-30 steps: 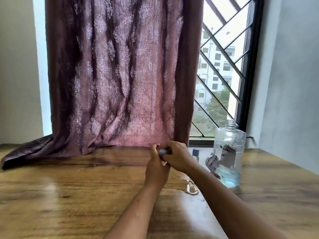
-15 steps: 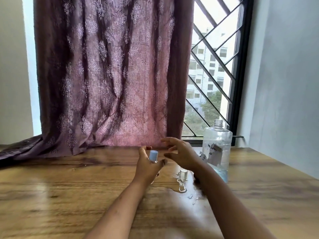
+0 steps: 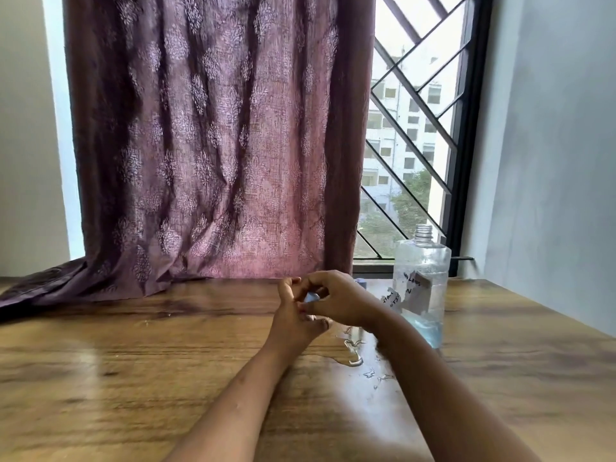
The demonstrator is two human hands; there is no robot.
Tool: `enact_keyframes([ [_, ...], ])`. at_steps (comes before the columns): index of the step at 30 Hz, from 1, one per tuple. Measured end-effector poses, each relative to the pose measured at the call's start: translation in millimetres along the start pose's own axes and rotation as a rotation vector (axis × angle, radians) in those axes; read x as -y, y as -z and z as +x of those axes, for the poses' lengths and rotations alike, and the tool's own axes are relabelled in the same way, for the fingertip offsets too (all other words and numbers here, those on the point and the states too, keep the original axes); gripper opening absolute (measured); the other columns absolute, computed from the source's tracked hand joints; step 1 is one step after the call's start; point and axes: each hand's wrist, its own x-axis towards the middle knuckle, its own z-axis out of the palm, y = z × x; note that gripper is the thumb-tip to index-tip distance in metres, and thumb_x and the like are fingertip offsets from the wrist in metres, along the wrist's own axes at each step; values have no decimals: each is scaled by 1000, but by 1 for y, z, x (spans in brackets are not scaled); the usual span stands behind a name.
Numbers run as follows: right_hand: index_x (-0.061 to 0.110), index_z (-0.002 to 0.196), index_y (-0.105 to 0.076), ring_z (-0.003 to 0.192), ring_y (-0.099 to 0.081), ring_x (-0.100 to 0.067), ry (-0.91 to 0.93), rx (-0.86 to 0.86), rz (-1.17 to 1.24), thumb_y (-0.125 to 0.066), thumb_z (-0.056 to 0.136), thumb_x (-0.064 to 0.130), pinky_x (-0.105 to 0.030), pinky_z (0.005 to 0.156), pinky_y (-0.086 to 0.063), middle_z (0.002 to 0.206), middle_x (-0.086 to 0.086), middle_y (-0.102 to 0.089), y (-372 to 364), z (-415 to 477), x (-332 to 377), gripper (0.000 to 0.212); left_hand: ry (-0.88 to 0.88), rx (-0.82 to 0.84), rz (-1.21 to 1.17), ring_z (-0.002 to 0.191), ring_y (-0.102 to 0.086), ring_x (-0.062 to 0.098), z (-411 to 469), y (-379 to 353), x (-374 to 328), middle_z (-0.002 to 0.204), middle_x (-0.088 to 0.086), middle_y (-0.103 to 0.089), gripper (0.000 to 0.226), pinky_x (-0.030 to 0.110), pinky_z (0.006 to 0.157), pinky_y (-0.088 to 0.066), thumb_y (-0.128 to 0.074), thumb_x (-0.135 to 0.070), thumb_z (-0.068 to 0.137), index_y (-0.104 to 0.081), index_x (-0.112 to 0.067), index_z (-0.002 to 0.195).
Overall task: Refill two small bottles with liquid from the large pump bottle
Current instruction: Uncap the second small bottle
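Small bottle (image 3: 311,297) in left hand (image 3: 293,325), right hand (image 3: 343,301) pinching it again

A room in a home is suggested, most likely a flat in a built-up housing area. A patterned purple curtain (image 3: 213,145) is hung across most of the window (image 3: 433,71) and is left pooled on a wood-grain table (image 3: 133,378) that is set right against it. The uncovered part is barred by a dark diagonal grille (image 3: 413,135). Through it a pale multi-storey block (image 3: 393,151) with rows of small windows is seen, with trees (image 3: 410,201) lower down. At either side plain painted walls (image 3: 550,145) are seen. A large clear bottle (image 3: 421,288) patched with hand-written paper labels is stood on the table, which fits a household rather than a shop or a lab.
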Motion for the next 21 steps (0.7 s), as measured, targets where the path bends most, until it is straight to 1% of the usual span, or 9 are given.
enact_keyframes([
  [2,19,88,-72,66,-54,9,17,0,38,-75,71,6,-8,68,-41,78,15,-64,3,0,-1,21,40,18,-17,69,-53,15,1,-1,1,102,11,-60,72,18,52,-43,-73,-10,58,-25,-16,112],
  [4,20,88,-71,66,-55,8,16,-24,97,-74,70,1,-12,68,-43,81,12,-66,7,-1,-2,26,96,24,-27,56,-46,15,2,-1,2,78,12,-58,72,26,50,-41,-74,-14,58,-27,-22,112],
  [6,22,87,-70,65,-56,8,3,-25,147,-72,71,-3,-12,66,-43,79,14,-65,10,-2,-4,29,119,34,-4,54,-44,14,1,0,0,66,9,-51,71,29,52,-41,-74,-17,60,-28,-22,114],
  [9,20,85,-68,70,-58,4,23,-23,237,-69,73,-8,-14,69,-46,78,13,-65,13,-5,-1,31,141,49,34,53,-44,17,1,2,-1,65,9,-51,63,26,51,-40,-75,-15,66,-31,-23,110],
  [11,21,84,-66,77,-59,-3,39,-87,390,-66,76,-11,-18,74,-48,82,7,-66,19,-5,2,32,166,48,67,47,-44,15,0,5,-1,60,5,-51,58,23,49,-39,-74,-8,71,-33,-24,110],
  [13,22,87,-67,82,-58,-9,28,-195,504,-64,80,-7,-21,76,-48,87,5,-66,28,-5,-2,31,169,43,50,50,-44,16,0,4,-1,61,4,-49,55,24,51,-41,-71,-4,73,-36,-24,110],
  [15,25,90,-69,81,-58,-12,-18,-253,482,-62,85,1,-28,77,-48,87,4,-67,31,-4,-8,26,181,53,17,62,-42,18,-1,1,-2,70,6,-46,53,27,57,-42,-63,1,73,-36,-23,113],
  [19,18,75,-67,69,-56,-14,-240,-163,363,-66,85,10,-45,83,-53,69,0,-58,13,-5,-23,13,218,52,-11,62,-38,15,-1,-1,-6,72,2,-44,53,22,48,-33,-49,-6,64,-35,-25,112],
  [21,16,70,-64,63,-55,-12,-290,-107,269,-71,81,13,-41,75,-56,66,0,-56,4,-6,-32,14,220,38,12,65,-40,17,0,-1,-4,74,4,-44,51,25,51,-34,-45,1,68,-33,-25,109],
])
